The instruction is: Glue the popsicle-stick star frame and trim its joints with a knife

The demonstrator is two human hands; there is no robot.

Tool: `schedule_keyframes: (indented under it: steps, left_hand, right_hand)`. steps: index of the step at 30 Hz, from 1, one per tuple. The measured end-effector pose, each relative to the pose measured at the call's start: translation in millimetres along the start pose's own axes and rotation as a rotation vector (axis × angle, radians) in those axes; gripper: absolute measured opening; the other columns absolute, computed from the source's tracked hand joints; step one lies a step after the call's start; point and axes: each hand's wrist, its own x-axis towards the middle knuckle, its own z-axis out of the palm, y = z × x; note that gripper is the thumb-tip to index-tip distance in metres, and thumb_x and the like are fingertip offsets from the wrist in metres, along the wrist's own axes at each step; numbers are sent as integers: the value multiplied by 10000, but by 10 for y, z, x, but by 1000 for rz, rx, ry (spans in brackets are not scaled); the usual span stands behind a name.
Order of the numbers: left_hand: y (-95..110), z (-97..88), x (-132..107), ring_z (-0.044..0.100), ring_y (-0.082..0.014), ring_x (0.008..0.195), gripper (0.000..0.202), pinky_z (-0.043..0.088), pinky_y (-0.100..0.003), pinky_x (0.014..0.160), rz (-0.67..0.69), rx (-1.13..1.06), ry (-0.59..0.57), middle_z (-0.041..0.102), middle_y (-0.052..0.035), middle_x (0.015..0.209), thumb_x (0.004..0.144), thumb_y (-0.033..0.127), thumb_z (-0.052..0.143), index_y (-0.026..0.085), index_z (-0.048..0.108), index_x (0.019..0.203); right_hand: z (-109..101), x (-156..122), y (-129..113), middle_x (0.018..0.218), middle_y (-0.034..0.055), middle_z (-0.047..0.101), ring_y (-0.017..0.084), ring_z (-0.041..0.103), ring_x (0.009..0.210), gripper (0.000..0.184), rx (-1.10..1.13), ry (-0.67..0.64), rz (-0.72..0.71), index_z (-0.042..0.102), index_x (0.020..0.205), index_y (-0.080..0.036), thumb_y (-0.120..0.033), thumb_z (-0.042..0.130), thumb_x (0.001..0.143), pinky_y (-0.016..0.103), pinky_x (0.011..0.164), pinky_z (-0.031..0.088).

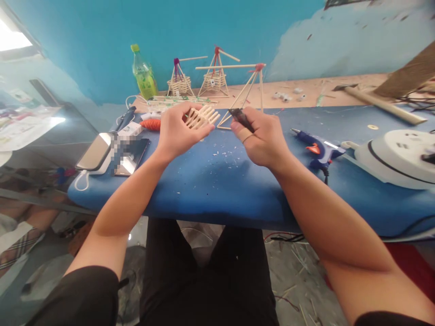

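My left hand [178,131] is closed around a small lattice basket of wooden sticks [201,117], held just above the blue table [210,190]. My right hand [263,138] grips a dark hand tool [240,118] whose tip points toward the basket. A frame of thin wooden sticks [249,88] with a red joint stands right behind my right hand. The fingertips of both hands nearly meet over the table's middle.
A blue glue gun [317,149] lies right of my hand, beside a white power strip reel [397,156]. Two phones [112,154] and an orange spool [150,124] lie left. A green bottle [143,74], two stick models [197,79] and a hammer [377,102] sit behind.
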Motion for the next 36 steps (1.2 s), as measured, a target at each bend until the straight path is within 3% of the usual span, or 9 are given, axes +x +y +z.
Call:
schedule_keyframes:
  steps: [3, 6, 11, 15, 18, 23, 27, 31, 36]
  left_hand:
    - [40, 36, -50, 765, -326, 1147, 475, 618, -436, 1048, 110, 48, 24, 824, -73, 1099, 684, 313, 1028, 242, 797, 1093]
    - [47, 49, -57, 774, -316, 1132, 474, 628, -445, 1030, 102, -4, 16, 821, -76, 1132, 709, 327, 1020, 238, 803, 1122]
    - [-12, 21, 12, 693, -203, 798, 344, 588, -342, 729, -101, -142, -37, 748, -12, 812, 716, 395, 1007, 219, 811, 936]
    - [-41, -2, 58, 527, -132, 582, 314, 457, -302, 543, -270, -319, -173, 632, -1, 654, 798, 453, 940, 203, 754, 761]
    - [-15, -22, 70, 553, -127, 578, 279, 466, -292, 522, -378, -414, -234, 739, -51, 770, 803, 448, 871, 191, 766, 781]
    - [78, -51, 51, 743, -202, 801, 307, 598, -292, 631, -528, -551, -223, 865, -95, 1064, 704, 401, 789, 188, 785, 926]
    - [109, -58, 41, 714, -182, 750, 378, 604, -302, 634, -499, -619, -260, 857, -102, 1062, 692, 436, 803, 175, 788, 965]
    - [110, -44, 36, 790, -212, 883, 422, 640, -319, 710, -380, -677, -288, 839, -83, 1072, 741, 494, 842, 182, 776, 1016]
    - [74, 4, 14, 826, -213, 946, 523, 677, -363, 883, -289, -735, -270, 815, -27, 1029, 645, 374, 996, 217, 677, 1029]
  right_hand:
    - [19, -5, -17, 724, 2, 514, 206, 475, 746, 315, -28, -92, -42, 429, 796, -279, -421, 631, 992, 388, 763, 356]
    - [35, 16, 16, 709, 9, 518, 202, 448, 721, 338, -70, -117, -25, 397, 766, -280, -401, 615, 995, 387, 740, 311]
    - [20, 53, 87, 746, 33, 581, 220, 499, 739, 309, -94, 44, 100, 484, 766, -277, -385, 598, 1032, 398, 769, 323]
    - [17, 38, 88, 780, 43, 632, 230, 560, 775, 256, -47, 39, 55, 561, 808, -271, -371, 580, 1042, 409, 806, 394]
    - [43, 28, 114, 829, 50, 679, 234, 606, 800, 190, 2, 50, -6, 636, 888, -261, -362, 572, 1036, 415, 821, 446]
    - [117, 62, 243, 774, 2, 610, 195, 583, 668, 262, 222, 169, -43, 676, 989, -285, -521, 609, 1080, 403, 727, 500]
    - [108, 85, 276, 732, -28, 557, 154, 493, 577, 401, 482, 6, 31, 647, 986, -294, -683, 743, 1006, 353, 557, 435]
    - [36, 64, 191, 772, -33, 625, 135, 502, 569, 501, 668, -156, 70, 672, 1044, -293, -711, 893, 878, 323, 480, 398]
    - [24, 46, 130, 926, 2, 780, 139, 570, 619, 660, 696, -106, 16, 746, 1150, -295, -644, 1062, 688, 311, 475, 434]
